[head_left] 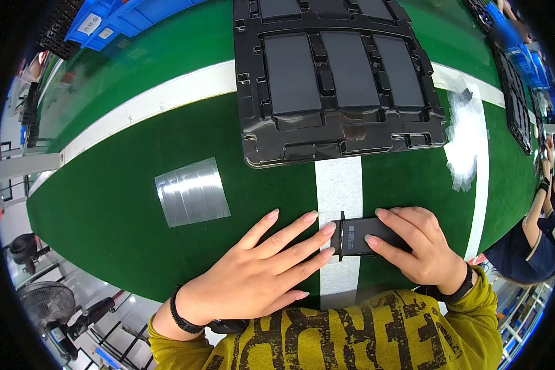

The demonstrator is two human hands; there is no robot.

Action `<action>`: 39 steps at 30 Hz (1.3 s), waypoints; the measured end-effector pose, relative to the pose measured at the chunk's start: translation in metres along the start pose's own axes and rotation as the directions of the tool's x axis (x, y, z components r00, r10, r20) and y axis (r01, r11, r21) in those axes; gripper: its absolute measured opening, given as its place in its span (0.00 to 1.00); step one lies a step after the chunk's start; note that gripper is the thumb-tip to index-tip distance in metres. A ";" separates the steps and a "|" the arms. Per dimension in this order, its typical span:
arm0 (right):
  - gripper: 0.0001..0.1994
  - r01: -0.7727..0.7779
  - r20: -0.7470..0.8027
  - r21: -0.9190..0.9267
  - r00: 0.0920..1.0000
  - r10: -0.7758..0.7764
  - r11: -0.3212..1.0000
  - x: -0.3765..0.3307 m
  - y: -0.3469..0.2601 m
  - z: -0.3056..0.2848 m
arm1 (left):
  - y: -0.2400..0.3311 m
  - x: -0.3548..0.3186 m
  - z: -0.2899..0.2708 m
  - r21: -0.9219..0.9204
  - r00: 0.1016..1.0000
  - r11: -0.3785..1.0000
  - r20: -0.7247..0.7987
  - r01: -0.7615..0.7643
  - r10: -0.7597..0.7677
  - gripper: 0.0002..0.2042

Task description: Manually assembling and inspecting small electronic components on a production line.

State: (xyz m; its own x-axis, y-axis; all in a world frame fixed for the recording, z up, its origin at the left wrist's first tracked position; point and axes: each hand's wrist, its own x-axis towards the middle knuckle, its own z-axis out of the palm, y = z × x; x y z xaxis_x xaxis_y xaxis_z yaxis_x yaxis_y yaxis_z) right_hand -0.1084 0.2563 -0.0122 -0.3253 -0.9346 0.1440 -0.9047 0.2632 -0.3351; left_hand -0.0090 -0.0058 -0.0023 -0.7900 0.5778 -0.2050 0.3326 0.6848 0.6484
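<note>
when checked just right of centre, lower half of frame, found flat black piece (pixel 356 233) partly over white strip (pixel 339 287). noted right hand (pixel 420 245) half curled, gripping it, thumb on face; left hand (pixel 253 271) fanned wide, holding nothing, two fingertips beside piece's left end; cannot tell if touching.

There is room to pass across the green table (pixel 277 185) between the black tray (pixel 345 137) and the hands, or leftward over a flat clear sheet (pixel 193 192). The tray bars the far middle. Between the left hand (pixel 250 280) and right hand (pixel 418 246), a black rectangular part (pixel 359 236) takes up the gap. Shiny film (pixel 464 145) lies right of the tray.
</note>
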 end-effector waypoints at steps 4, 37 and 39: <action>0.17 0.009 -0.003 -0.024 1.000 -0.009 1.000 0.001 -0.001 -0.001 | 0.000 -0.001 -0.002 -0.036 0.999 0.999 -0.044 -0.008 0.006 0.28; 0.29 0.350 -0.133 0.850 0.865 0.484 -0.393 -0.043 -0.005 -0.019 | 0.036 0.164 0.020 -0.960 0.957 0.280 -0.104 -0.026 -0.270 0.09; 0.28 0.332 -0.130 0.856 0.880 0.456 -0.397 -0.039 -0.010 -0.020 | 0.039 0.165 0.010 -0.570 0.930 0.820 -0.327 -0.053 -0.167 0.23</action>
State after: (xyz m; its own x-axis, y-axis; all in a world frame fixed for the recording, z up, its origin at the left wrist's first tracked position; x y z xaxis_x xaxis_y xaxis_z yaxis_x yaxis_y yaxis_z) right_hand -0.0927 0.2953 0.0043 -0.7347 -0.6716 0.0953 0.4867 -0.6198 -0.6156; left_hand -0.1209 0.1203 -0.0184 -0.9588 0.2779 -0.0598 0.0207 0.2780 0.9604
